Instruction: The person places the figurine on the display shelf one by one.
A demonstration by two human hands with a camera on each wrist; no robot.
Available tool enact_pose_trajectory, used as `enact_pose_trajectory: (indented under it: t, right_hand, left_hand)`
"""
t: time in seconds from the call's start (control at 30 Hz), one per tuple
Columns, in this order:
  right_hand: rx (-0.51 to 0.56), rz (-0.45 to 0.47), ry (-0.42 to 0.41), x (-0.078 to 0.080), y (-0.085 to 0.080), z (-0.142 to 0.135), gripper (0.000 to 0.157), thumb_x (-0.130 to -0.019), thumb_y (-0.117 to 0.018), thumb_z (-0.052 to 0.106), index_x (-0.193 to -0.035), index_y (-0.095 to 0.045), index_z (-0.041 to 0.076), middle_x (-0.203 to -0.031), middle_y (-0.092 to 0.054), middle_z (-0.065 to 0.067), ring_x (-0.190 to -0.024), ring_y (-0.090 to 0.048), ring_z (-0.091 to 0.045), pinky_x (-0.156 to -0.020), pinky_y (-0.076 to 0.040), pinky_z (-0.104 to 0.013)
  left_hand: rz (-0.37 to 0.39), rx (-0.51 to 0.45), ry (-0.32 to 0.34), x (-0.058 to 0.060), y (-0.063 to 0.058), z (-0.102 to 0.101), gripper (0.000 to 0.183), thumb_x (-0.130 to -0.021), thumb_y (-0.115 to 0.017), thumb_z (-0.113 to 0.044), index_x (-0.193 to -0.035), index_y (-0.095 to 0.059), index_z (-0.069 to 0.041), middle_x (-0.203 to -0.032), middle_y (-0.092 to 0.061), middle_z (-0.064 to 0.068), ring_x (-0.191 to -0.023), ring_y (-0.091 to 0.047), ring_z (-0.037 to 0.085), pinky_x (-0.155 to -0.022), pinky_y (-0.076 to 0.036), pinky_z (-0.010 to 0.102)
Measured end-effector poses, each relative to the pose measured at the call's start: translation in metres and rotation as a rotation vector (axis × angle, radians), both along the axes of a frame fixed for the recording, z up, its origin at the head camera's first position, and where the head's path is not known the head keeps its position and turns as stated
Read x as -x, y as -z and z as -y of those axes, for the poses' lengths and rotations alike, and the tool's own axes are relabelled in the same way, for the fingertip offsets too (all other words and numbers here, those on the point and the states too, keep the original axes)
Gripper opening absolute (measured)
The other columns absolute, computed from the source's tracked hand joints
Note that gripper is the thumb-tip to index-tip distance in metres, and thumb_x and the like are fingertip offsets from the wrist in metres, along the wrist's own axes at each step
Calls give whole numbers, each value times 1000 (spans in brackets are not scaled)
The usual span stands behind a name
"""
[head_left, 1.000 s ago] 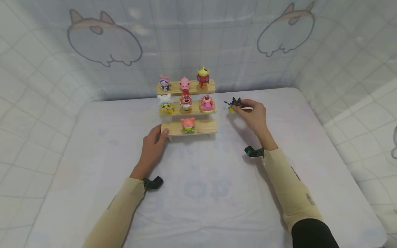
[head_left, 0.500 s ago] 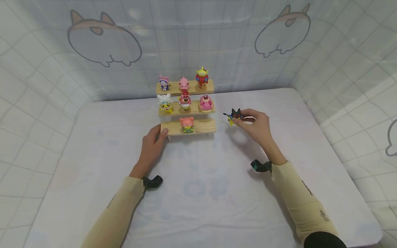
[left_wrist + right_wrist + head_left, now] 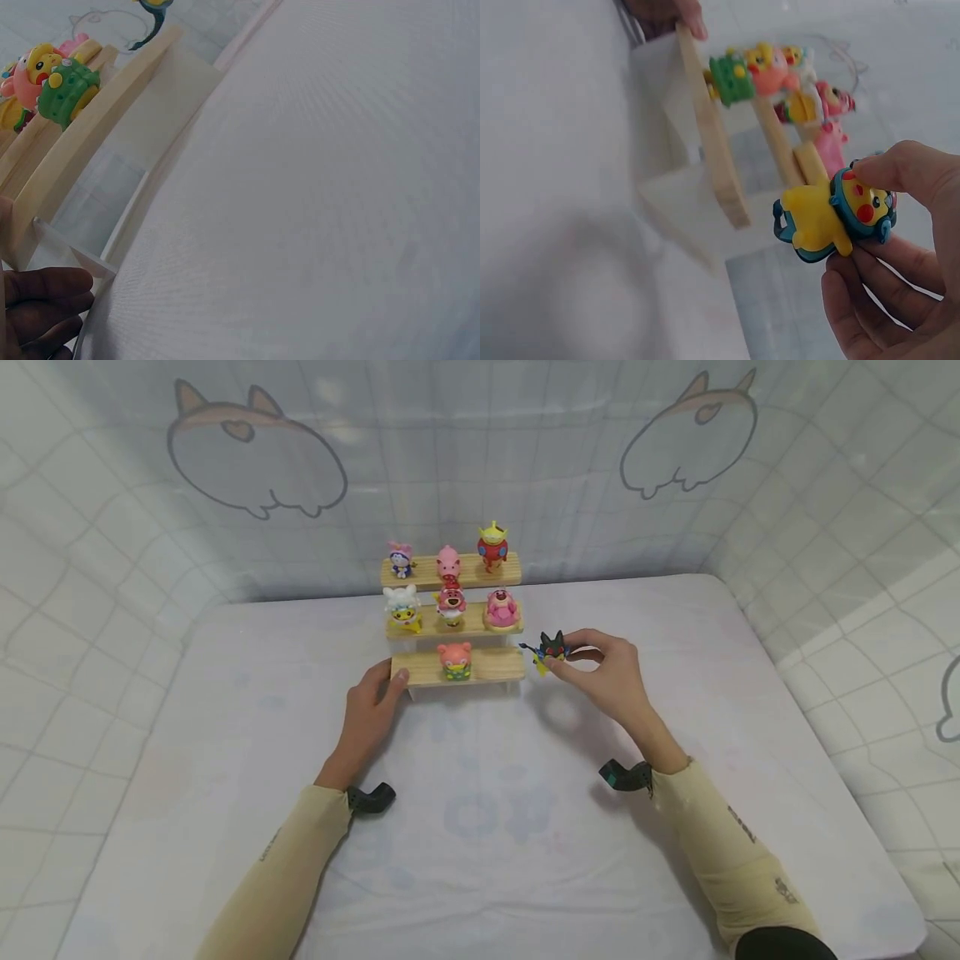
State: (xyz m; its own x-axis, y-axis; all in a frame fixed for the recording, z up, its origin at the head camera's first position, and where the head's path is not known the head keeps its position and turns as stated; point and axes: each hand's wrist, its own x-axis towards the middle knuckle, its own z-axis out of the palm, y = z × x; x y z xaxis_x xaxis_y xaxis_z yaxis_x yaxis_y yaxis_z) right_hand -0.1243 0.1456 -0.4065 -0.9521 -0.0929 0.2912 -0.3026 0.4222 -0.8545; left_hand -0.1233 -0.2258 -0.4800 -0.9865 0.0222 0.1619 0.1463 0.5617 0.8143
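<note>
My right hand (image 3: 611, 681) pinches a small toy figurine (image 3: 552, 649) between thumb and fingers, just off the right end of the lowest step of a wooden display stand (image 3: 497, 665). Up close in the right wrist view, the figurine (image 3: 814, 217) has a yellow body, red cheeks and a dark blue hood and tail. From the front-left, my left hand (image 3: 367, 714) grips the left end of that step, thumb on top and fingers below. In the middle of the step stands a pink figurine in green (image 3: 455, 662).
The middle step holds a white-hooded yellow figurine (image 3: 403, 610), a red-hatted bear (image 3: 451, 605) and a pink bear (image 3: 501, 609). On the top step stand a purple-and-white figurine (image 3: 401, 561), a pink one (image 3: 447, 562) and a three-eyed alien (image 3: 492, 547). A curtain (image 3: 480, 460) hangs behind.
My right hand has brought the figurine toward me and then left, close to the lowest step's right end. My left hand stays at the stand.
</note>
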Motion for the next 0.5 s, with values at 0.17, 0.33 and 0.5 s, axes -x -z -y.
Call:
enact_pose_trajectory:
  t: [0.17,0.33,0.5]
  right_hand:
    - [23,-9,-30,-6,-2,12,29,-87,-88,17,-111,-77,4,-109,-77,-11,-98,-76,-27,-87,-59,-18]
    - [28,-27,-48,-9,-1,22,28,-86,-88,12,-110,-77,4,-108,-77,-11,-96,-76,-27,-89,-62,-27]
    - [24,-62,-54,-7,-1,30,29,-85,-88,10,-111,-77,3,-108,-78,-11,-97,-76,-30,-90,-64,-41]
  left_hand:
    - [6,2,5,0,0,0,58,-111,-51,-45,-152,-54,-4,-157,-54,17,-152,-44,33,-127,-33,52]
    - [-2,-1,10,0,1,0,57,-111,-51,-44,-152,-53,-4,-157,-54,17,-152,-44,33,-127,-34,53]
    - [-6,1,8,0,1,1,58,-111,-51,-45,-152,-54,-3,-156,-54,18,-152,-44,34,-127,-34,53]
